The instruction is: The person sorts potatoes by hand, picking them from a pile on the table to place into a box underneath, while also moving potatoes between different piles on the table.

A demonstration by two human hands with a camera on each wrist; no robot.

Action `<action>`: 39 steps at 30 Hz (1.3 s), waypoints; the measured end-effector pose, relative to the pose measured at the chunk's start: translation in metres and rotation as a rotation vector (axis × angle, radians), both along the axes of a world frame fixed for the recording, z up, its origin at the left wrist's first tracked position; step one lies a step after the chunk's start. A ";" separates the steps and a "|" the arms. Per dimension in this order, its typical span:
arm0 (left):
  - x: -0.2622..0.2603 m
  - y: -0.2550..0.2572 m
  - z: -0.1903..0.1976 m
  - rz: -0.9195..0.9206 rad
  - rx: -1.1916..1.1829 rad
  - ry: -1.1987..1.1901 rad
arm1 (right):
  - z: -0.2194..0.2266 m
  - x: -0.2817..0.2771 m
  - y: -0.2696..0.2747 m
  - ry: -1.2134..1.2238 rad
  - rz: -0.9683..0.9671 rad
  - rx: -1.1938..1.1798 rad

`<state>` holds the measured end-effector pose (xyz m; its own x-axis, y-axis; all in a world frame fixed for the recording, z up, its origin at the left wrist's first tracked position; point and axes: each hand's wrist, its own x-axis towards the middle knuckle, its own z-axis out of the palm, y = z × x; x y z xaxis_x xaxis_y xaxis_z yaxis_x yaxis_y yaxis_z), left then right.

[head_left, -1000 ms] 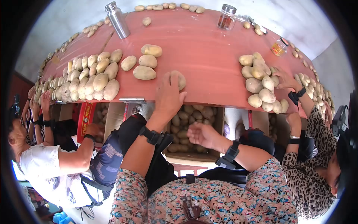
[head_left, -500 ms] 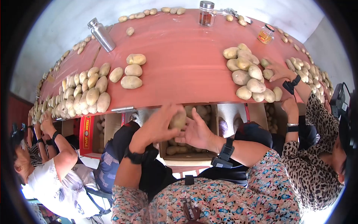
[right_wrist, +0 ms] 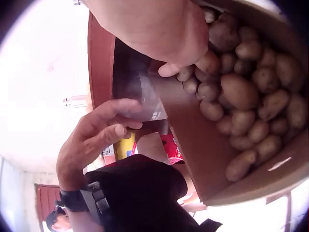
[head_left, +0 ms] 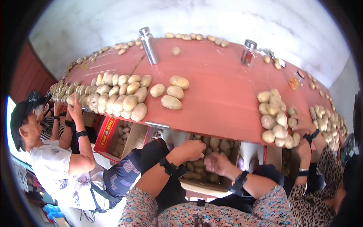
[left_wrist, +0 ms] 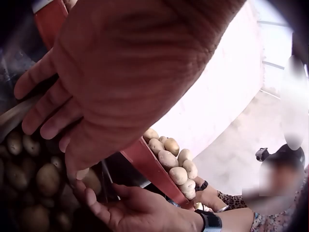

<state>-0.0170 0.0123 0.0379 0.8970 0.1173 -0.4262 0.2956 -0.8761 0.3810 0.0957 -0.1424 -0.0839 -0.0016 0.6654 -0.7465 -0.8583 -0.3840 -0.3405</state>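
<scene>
My left hand (head_left: 190, 150) hangs over the near box with its fingers loosely bent; the left wrist view shows the hand (left_wrist: 116, 82) with slightly spread fingers and nothing held. Beside it, my right hand (head_left: 219, 165) is low over the potatoes (head_left: 194, 166) in the box, blurred. In the left wrist view the right hand (left_wrist: 145, 210) has loosely extended fingers and holds nothing visible. The right wrist view hides most of its fingers; its thumb side is close to potatoes (right_wrist: 239, 92) in the cardboard box (right_wrist: 193, 145).
On the red table (head_left: 215, 94) are a left block of potatoes (head_left: 113, 98), three nearer the middle (head_left: 172, 102), a right pile (head_left: 278, 125), a steel bottle (head_left: 150, 47) and jars (head_left: 248, 53). People sit on both sides; a neighbour's hand (head_left: 301, 123) touches the right pile.
The left hand came off the table with a potato, passed close to the right hand, and now holds none. Both hands are lower over the box. The head view has shifted.
</scene>
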 end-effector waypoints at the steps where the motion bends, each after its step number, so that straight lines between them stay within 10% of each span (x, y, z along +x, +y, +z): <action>1: 0.001 0.004 -0.001 0.003 -0.063 -0.058 | 0.022 -0.016 0.002 -0.101 0.183 0.033; 5: -0.006 0.019 0.033 0.059 -0.358 -0.590 | 0.100 -0.035 0.021 -0.517 0.782 0.289; 7: -0.008 0.020 0.048 0.642 -0.982 -1.036 | 0.127 -0.028 0.037 -0.845 1.097 0.608; 11: -0.014 0.046 0.034 1.142 -1.184 -1.248 | 0.161 -0.006 0.078 -0.996 0.850 0.559; 15: -0.017 0.048 0.025 1.263 -1.604 -1.139 | 0.214 -0.017 0.127 -1.106 0.475 0.668; 24: -0.025 0.055 0.027 1.448 -1.560 -1.151 | 0.175 0.023 0.300 -2.115 0.295 0.546; 30: -0.025 0.064 0.032 1.506 -1.542 -1.173 | 0.159 0.038 0.354 -2.091 0.996 0.368; 39: -0.022 0.074 0.030 1.509 -1.543 -1.166 | 0.145 0.026 0.342 -2.229 1.058 0.179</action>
<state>-0.0394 0.0863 0.0683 0.3735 0.8327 -0.4087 -0.5186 0.5527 0.6523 0.1217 0.1995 0.0614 0.1232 0.9886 -0.0863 0.9834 -0.1333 -0.1232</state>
